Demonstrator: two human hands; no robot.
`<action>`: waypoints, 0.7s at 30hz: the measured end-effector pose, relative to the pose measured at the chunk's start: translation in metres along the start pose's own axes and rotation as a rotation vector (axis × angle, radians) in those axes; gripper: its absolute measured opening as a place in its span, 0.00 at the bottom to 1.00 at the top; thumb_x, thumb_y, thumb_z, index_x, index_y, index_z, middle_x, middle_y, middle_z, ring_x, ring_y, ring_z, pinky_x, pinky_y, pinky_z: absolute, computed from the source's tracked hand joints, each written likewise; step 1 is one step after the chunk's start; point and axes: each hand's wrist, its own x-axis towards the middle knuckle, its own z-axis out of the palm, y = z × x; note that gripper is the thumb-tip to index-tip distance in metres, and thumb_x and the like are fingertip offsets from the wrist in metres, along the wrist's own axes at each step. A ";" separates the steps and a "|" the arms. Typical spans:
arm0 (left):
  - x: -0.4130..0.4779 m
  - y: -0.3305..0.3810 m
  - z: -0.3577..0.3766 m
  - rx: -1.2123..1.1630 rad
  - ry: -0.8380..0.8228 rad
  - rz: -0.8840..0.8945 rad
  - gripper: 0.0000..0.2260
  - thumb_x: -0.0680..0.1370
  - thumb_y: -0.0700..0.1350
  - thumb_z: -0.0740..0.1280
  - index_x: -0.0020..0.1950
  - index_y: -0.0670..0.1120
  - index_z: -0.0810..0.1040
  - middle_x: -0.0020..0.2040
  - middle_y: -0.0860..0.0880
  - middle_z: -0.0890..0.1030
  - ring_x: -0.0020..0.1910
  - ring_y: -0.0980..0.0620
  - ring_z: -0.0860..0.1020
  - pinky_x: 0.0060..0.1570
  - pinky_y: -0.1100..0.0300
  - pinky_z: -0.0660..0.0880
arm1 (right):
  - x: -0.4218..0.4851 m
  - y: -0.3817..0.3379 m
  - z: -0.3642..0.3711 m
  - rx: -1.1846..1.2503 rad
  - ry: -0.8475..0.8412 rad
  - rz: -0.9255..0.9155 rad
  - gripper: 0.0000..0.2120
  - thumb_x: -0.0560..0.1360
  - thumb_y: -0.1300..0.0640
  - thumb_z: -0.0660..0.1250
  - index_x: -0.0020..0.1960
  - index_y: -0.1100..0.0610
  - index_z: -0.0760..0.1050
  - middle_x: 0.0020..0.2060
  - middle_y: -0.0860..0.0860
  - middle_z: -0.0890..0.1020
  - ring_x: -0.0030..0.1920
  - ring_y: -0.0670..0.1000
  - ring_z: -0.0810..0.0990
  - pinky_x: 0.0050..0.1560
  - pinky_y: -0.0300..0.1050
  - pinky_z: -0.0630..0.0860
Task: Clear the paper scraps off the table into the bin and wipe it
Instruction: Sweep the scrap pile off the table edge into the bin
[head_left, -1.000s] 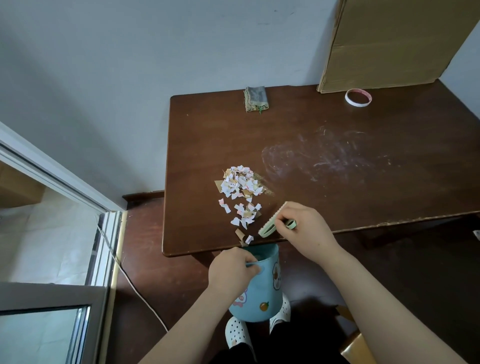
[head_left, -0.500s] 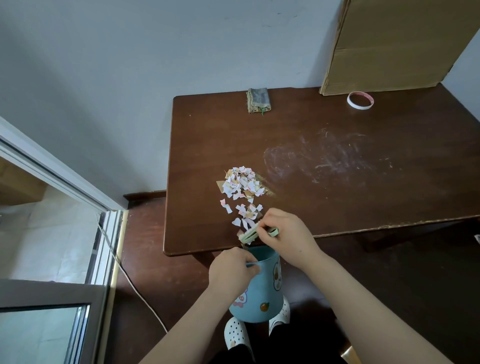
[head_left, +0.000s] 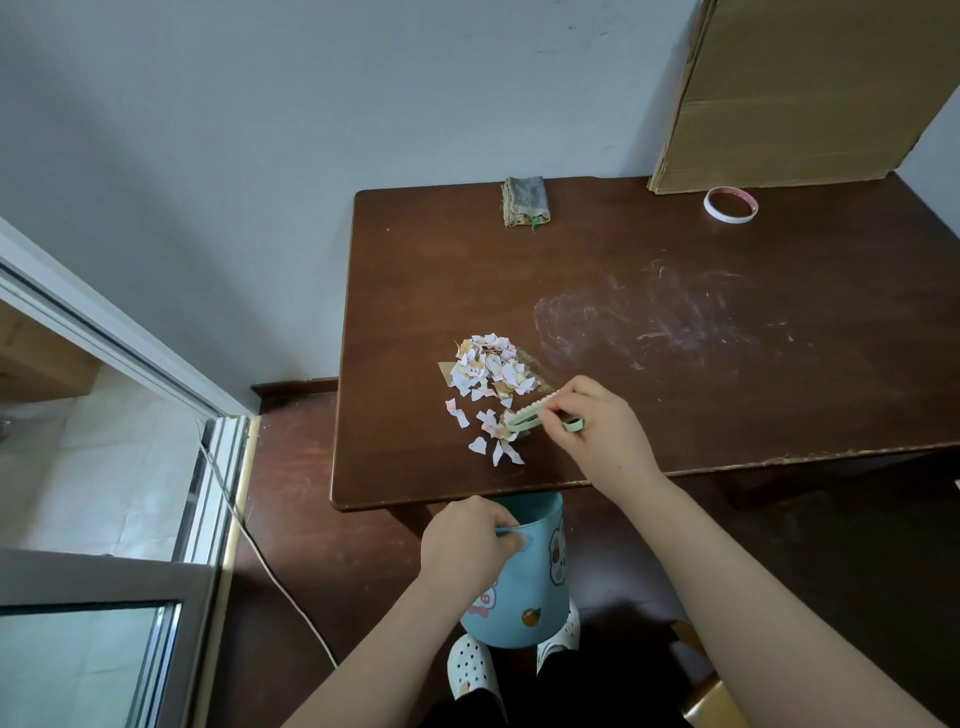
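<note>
Currently, the right hand (head_left: 602, 431) pinches the handle of a small pale-green plastic brush (head_left: 530, 413), with thumb and fingers curled round it and the bristle edge down on the dark brown wooden table (head_left: 675, 270). The brush head touches the loose scraps (head_left: 488, 441) that trail toward 6 o'clock from the main heap of white and pink paper scraps (head_left: 488, 366). The heap lies at 7 o'clock from the table centre, near the front edge.

The left hand (head_left: 465, 545) grips the rim of the light-blue plastic bin with cartoon stickers (head_left: 524, 587), fingers curled over the lip. The bin is held just below the front edge, at 6 o'clock of the trail. This position probably serves to let scraps pushed over the edge drop into its mouth.

Assessment: sweeping is at an early stage, since most of the heap is on the table. The next stroke should run toward 6 o'clock and stay short. Light scraps may flutter past the bin mouth.

Wiping is not yet begun. The folded grey-green cloth (head_left: 524, 200) lies at 12 o'clock of the heap, by the back edge and well apart from both hands. 1 whitish smear (head_left: 649, 322) at 2 o'clock of the heap will need it.
</note>
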 end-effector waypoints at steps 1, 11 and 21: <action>0.000 0.000 0.000 0.004 0.001 0.002 0.09 0.76 0.53 0.67 0.49 0.52 0.83 0.43 0.52 0.84 0.40 0.55 0.79 0.39 0.62 0.74 | 0.000 0.001 0.002 -0.025 -0.033 -0.010 0.06 0.75 0.60 0.67 0.42 0.59 0.81 0.39 0.49 0.76 0.34 0.50 0.75 0.34 0.42 0.70; 0.000 -0.001 0.001 0.006 0.003 -0.001 0.09 0.76 0.54 0.67 0.49 0.52 0.83 0.41 0.52 0.83 0.35 0.56 0.76 0.36 0.62 0.73 | -0.005 0.000 -0.008 -0.020 0.017 0.005 0.07 0.74 0.61 0.66 0.40 0.59 0.80 0.38 0.49 0.76 0.33 0.50 0.74 0.32 0.39 0.68; 0.002 0.001 0.000 0.003 -0.010 0.002 0.09 0.76 0.53 0.67 0.49 0.52 0.83 0.38 0.51 0.82 0.31 0.57 0.73 0.35 0.63 0.71 | -0.014 0.000 -0.011 -0.088 -0.178 0.102 0.10 0.76 0.56 0.64 0.42 0.58 0.81 0.41 0.49 0.77 0.37 0.50 0.75 0.36 0.41 0.68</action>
